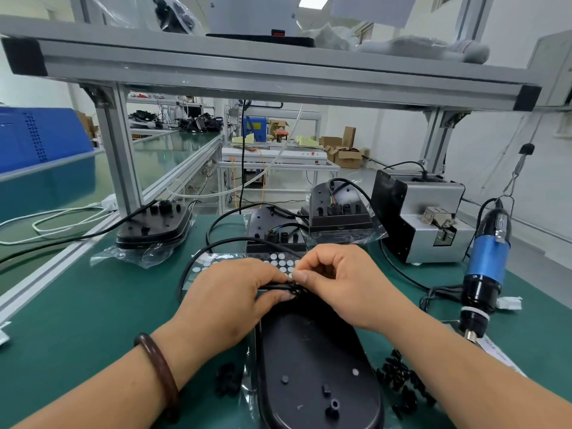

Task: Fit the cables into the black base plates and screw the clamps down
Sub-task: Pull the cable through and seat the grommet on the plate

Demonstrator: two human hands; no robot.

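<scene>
Green table (93, 320), lower centre: my hands, left (229, 301) and right (343, 283), fingers curled, pinch the thin cable (272, 286) at the black base plate (315, 366)'s far end; light, floppy, springy, I'd grip near the clamp spot.

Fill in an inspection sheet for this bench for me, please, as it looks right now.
Surface: green mat.
Job's things: near base plate under both hands; three more plates behind, on plastic bags; electric screwdriver at right.
Clutter: loose black clamps beside the plate; sheet of white pads.
Hands: left hand and right hand both pinch the black cable at the plate's far end.
Cables: white cord lying far left.
Surroundings: screw feeder, aluminium frame overhead.
</scene>
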